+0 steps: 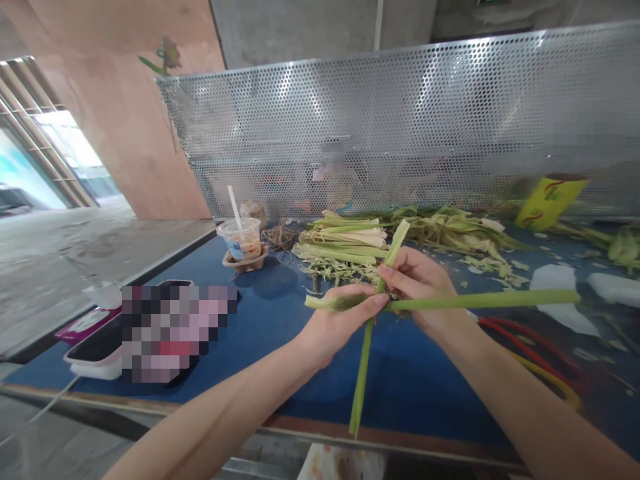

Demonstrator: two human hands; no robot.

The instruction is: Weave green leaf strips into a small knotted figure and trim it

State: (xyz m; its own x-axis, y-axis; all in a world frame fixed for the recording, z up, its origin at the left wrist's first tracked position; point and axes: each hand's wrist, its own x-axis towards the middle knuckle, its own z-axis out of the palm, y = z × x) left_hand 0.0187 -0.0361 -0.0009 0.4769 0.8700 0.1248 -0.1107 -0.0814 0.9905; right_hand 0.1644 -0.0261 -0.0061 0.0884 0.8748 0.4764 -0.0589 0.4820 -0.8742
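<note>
Two long green stalks cross between my hands above the blue table. My left hand (343, 320) is closed on the horizontal stalk (480, 301), its thumb and fingers pinching near the crossing. One end of that stalk pokes out to the left, while the longer part reaches far right. My right hand (417, 283) pinches the upright stalk (363, 380) just above the crossing. This stalk leans, its top up and to the right, its lower end hanging over the table's front edge. Behind the hands lies a pile of cut green stalks (345, 250).
On the blue table (270, 313) a plastic cup with a straw (241, 239) stands in a cardboard holder. Phone-like items (97, 347) lie left. Leafy scraps (450, 233), a yellow roll (551, 202) and red-handled scissors-like loops (530, 347) are right. A perforated metal screen (375, 133) stands behind.
</note>
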